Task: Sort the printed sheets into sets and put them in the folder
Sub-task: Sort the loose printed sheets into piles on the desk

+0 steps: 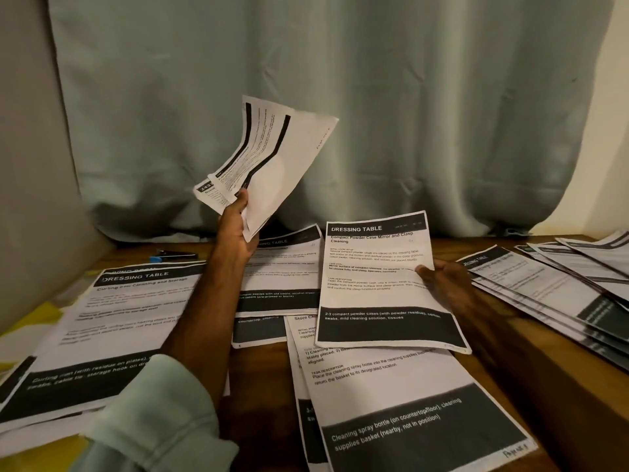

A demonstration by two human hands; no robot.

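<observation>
My left hand is raised above the table and grips a small fanned bundle of printed sheets by its lower corner. My right hand pinches the right edge of a single sheet headed "DRESSING TABLE", held just above the other papers. A pile headed "DRESSING TABLE" about a curling iron lies at the left. More sheets lie in the middle, and a sheet about a cleaning spray bottle lies at the front. No folder is in view.
A spread stack of sheets covers the right side of the wooden table. A dark stapler with a blue end lies at the back left. A green curtain hangs behind the table.
</observation>
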